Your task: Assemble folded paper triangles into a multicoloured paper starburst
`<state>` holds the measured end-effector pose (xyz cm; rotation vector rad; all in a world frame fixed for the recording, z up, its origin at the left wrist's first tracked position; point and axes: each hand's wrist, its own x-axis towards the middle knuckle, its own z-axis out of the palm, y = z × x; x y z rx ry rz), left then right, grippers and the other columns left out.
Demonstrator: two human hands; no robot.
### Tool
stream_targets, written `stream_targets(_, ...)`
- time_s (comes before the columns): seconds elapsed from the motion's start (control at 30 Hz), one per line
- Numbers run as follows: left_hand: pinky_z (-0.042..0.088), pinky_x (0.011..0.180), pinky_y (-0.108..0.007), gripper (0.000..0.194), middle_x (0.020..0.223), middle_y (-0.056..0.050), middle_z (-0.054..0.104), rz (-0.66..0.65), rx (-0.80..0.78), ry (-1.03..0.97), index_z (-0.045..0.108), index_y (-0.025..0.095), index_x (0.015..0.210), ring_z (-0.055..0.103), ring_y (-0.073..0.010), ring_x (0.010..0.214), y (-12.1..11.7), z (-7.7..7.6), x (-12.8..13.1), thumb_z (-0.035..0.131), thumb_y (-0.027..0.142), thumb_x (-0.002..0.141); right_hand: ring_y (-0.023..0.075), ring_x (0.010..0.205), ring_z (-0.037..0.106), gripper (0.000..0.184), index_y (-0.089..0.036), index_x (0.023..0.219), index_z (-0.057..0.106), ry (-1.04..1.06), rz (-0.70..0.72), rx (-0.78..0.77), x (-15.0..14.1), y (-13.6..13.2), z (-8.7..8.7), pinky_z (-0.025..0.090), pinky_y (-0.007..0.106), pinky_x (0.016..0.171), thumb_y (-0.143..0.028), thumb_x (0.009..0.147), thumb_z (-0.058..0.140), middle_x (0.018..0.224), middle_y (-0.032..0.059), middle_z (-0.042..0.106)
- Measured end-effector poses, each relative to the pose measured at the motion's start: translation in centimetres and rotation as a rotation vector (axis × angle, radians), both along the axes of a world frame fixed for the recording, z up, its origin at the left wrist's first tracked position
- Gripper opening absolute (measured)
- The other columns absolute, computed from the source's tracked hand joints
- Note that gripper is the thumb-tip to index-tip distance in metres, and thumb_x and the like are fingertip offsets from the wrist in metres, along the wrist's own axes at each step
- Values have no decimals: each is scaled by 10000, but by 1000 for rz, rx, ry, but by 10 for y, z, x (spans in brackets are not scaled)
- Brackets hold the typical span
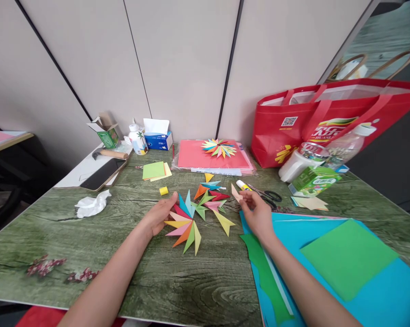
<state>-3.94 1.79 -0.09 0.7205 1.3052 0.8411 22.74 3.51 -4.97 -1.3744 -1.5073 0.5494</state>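
My left hand (pixel 160 213) grips the left side of a partly round paper star (pixel 187 225), made of folded points in blue, red, pink, yellow, orange and green. A single pale peach folded paper piece (pixel 236 194) is pinched between the fingers of my right hand (pixel 257 211). Between my hands lie several loose folded paper pieces (pixel 210 200) in green, red, pink, orange and blue, with a pale yellow one (pixel 224 222) nearest me. Just beyond my right hand are a glue stick (pixel 243 185) and black-handled scissors (pixel 271 196).
A finished paper star (pixel 219 148) rests on red paper packs (pixel 191 156) by the wall. Blue sheets (pixel 314 236) and a green sheet (pixel 350 259) cover the right side. A red bag (pixel 276 122), green carton (pixel 314 180), phone (pixel 104 174), hammer (pixel 111 153) and crumpled tissue (pixel 93 204) stand around.
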Motion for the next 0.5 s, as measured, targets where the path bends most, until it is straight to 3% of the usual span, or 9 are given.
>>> stream_targets(0.13, 340, 414, -198, 431, 436, 9, 562, -2, 11, -12, 519, 152, 545, 488, -96, 390, 0, 0, 0, 601, 568, 621, 187, 701, 606, 318, -177, 961, 507, 420, 51, -122, -3, 0, 1, 517, 362, 663, -346, 704, 587, 841, 57, 598)
stream_targets(0.27, 329, 409, -191, 422, 448, 8, 568, -2, -1, -4, 519, 151, 550, 484, -89, 392, -1, 2, 1, 602, 558, 628, 189, 711, 625, 398, -205, 978, 483, 622, 105, -196, -10, -5, 8, 527, 355, 663, -363, 655, 652, 864, 39, 592)
stream_targets(0.37, 333, 410, -191, 416, 447, 12, 567, 6, -13, -4, 508, 155, 543, 486, -90, 393, -1, 3, 1, 603, 550, 632, 167, 678, 615, 318, -187, 899, 521, 582, 246, -261, -11, -10, 20, 511, 306, 629, -364, 665, 645, 801, 25, 599)
stream_targets(0.5, 352, 423, -198, 409, 464, 4, 583, 4, -11, -19, 509, 155, 540, 500, -96, 407, -1, 3, 2, 605, 541, 637, 150, 688, 578, 227, -157, 820, 576, 267, 530, -386, -2, -14, 37, 457, 250, 584, -322, 676, 636, 771, 32, 613)
